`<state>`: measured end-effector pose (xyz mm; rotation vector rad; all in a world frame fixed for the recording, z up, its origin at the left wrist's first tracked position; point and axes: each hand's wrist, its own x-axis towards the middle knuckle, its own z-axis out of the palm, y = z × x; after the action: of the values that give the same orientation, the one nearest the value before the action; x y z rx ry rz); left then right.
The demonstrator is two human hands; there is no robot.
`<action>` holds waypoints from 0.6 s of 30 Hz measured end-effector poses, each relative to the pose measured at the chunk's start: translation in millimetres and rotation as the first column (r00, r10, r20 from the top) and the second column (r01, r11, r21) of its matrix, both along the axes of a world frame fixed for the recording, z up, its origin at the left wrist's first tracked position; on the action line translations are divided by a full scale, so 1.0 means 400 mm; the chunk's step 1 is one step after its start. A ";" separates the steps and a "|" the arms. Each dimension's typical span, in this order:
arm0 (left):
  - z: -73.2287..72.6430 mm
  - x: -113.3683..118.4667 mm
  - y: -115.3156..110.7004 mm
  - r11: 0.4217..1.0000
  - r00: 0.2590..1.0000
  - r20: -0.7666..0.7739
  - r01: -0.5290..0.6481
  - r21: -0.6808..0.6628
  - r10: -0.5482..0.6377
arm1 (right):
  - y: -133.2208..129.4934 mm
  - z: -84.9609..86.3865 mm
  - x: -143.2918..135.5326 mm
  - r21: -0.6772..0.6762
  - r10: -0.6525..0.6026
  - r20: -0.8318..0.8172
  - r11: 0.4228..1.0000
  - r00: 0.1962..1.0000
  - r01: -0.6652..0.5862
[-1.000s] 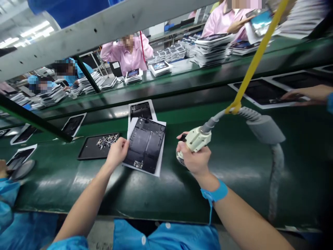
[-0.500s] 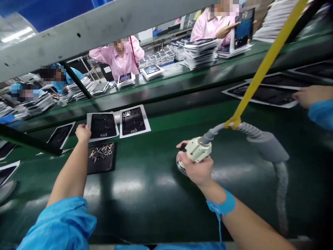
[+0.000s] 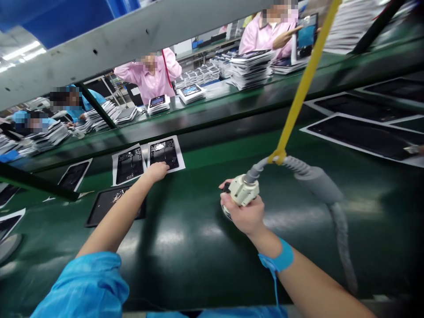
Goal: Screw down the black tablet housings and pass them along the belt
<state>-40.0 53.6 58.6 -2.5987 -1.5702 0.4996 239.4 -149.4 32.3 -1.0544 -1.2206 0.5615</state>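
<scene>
My left hand [image 3: 158, 171] has its fingers bent and closed at the lower edge of a black tablet housing [image 3: 162, 152] on a white sheet. Beside it to the left lies a second tablet housing [image 3: 130, 164], also on white paper. Under my left forearm is a black tray [image 3: 102, 210] with small metal screws [image 3: 119, 193], partly covered. My right hand [image 3: 247, 215] is wrapped around a cream electric screwdriver [image 3: 244, 191] with a black lever, held upright over the green belt. A round metallic rim shows just beneath this hand; what it belongs to is hidden.
A yellow strap [image 3: 303, 86] holds up the screwdriver's grey cable [image 3: 318, 185]. Larger black panels [image 3: 361, 132] on white sheets lie at right, with a co-worker's fingers at the edge. A grey beam [image 3: 115, 42] crosses above. People in pink and blue sit beyond, among stacks [image 3: 251, 70].
My left hand has moved right, from the left housing to the right one. The left housing now shows metal parts along its top. The co-worker's hand at right has mostly left view.
</scene>
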 end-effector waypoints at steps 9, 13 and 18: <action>0.079 0.079 -0.156 0.994 0.995 0.006 0.100 0.042 -0.101 | 0.014 -0.002 0.000 0.040 -0.037 0.010 0.999 0.999 0.037; 0.103 0.144 -0.414 0.917 0.920 0.168 0.376 -0.130 -0.354 | 0.021 0.000 0.001 0.051 -0.062 -0.030 0.997 0.998 0.064; 0.033 0.189 -0.703 0.730 0.815 0.350 0.573 -0.373 -0.461 | 0.027 -0.004 0.002 0.072 -0.079 -0.021 0.994 0.997 0.081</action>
<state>35.6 -227.7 71.9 -3.3914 -0.7124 0.5825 240.2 -138.5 30.8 -1.0299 -1.1687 0.4608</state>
